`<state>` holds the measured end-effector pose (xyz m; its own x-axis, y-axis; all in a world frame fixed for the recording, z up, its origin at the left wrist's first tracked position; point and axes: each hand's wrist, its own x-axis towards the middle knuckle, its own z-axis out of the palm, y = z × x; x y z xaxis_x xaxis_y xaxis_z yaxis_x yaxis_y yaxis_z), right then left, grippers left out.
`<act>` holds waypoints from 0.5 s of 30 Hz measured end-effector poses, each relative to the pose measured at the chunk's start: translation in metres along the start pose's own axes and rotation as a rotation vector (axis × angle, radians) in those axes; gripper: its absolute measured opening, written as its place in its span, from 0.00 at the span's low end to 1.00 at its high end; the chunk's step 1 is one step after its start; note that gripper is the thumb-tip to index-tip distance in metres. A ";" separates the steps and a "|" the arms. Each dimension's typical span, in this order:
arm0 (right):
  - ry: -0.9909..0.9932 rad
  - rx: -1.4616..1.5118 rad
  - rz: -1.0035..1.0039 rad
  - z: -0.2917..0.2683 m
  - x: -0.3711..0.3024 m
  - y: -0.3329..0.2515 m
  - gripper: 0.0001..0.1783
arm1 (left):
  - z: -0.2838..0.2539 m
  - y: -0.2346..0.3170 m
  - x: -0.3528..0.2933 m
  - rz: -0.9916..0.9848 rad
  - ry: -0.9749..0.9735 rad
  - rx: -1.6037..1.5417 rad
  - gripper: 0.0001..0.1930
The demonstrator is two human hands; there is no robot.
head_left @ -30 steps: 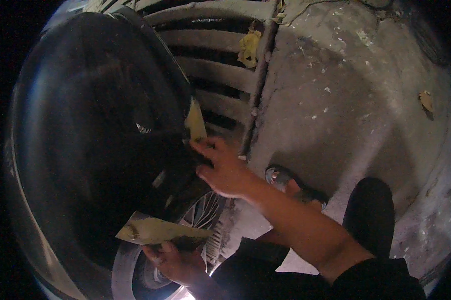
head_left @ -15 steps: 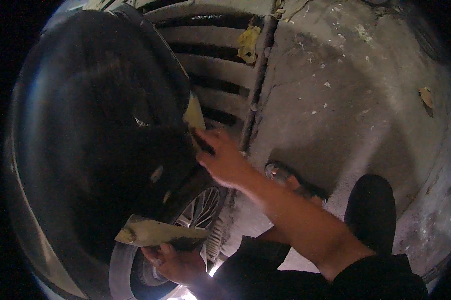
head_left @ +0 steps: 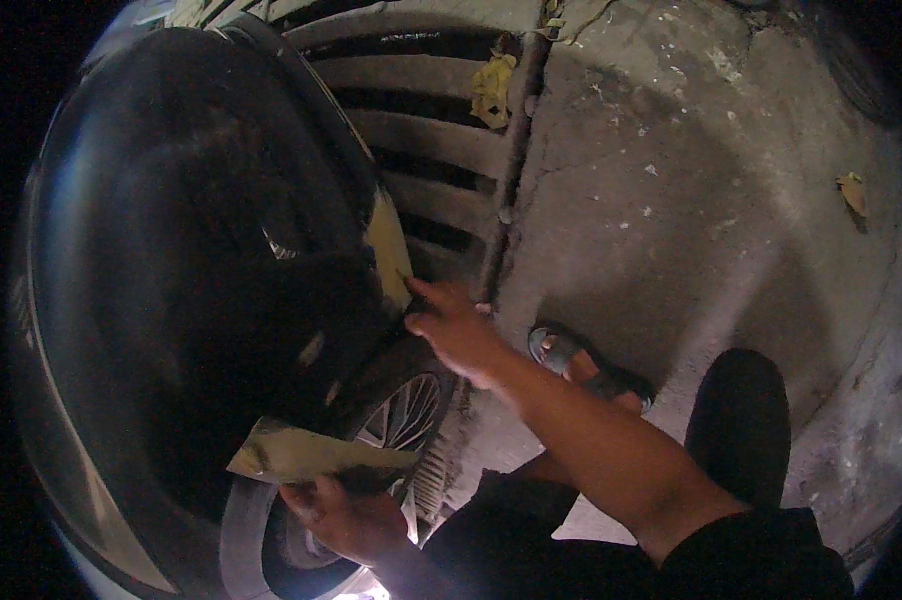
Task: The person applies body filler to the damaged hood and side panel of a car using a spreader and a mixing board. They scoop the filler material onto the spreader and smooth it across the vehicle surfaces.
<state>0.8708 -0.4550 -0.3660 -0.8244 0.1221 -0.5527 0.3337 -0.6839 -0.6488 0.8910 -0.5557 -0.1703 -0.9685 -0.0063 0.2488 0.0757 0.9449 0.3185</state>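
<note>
My left hand [head_left: 343, 518] grips the lower edge of a flat board [head_left: 316, 457], pale yellowish with dark smears across its right part. My right hand [head_left: 459, 332] reaches to the edge of a large dark curved vehicle panel [head_left: 186, 200]. Its index fingertip lies at the lower end of a pale yellow patch [head_left: 386, 240] on that edge, with the thumb just below. Between finger and thumb it is dark, and whatever they hold cannot be made out. A few small pale marks [head_left: 312, 348] show on the panel.
Behind the board stands a spoked wheel [head_left: 407, 412] with a dark tyre. Slatted grating [head_left: 426, 145] runs beside the panel, with a yellow leaf [head_left: 493, 92] on it. Concrete floor [head_left: 661, 240] spreads to the right; my sandalled foot [head_left: 581, 362] and dark-clothed knee [head_left: 741, 420] are there.
My right hand has shifted slightly right and down along the panel's edge, so more of the yellow patch shows. My left hand and the board have barely moved.
</note>
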 end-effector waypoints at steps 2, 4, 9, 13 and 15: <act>0.062 -0.066 -0.098 0.024 -0.009 0.015 0.31 | 0.004 0.006 -0.001 -0.055 -0.015 -0.173 0.19; 0.070 -0.014 -0.137 0.043 -0.026 0.024 0.32 | 0.013 0.020 -0.001 -0.202 0.007 -0.504 0.21; -0.030 -0.094 -0.208 0.016 -0.023 0.039 0.32 | -0.001 0.000 0.009 0.237 -0.171 0.185 0.28; -0.133 0.071 -0.124 -0.053 0.018 -0.027 0.32 | 0.002 0.010 0.006 0.036 -0.121 0.023 0.32; -0.044 -0.137 -0.354 -0.071 0.053 -0.029 0.31 | 0.002 0.010 0.005 0.164 -0.170 0.216 0.32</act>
<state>0.8497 -0.3775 -0.4141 -0.9174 0.3008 -0.2607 0.0803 -0.5016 -0.8614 0.8865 -0.5456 -0.1675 -0.9747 0.1892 0.1186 0.1994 0.9766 0.0807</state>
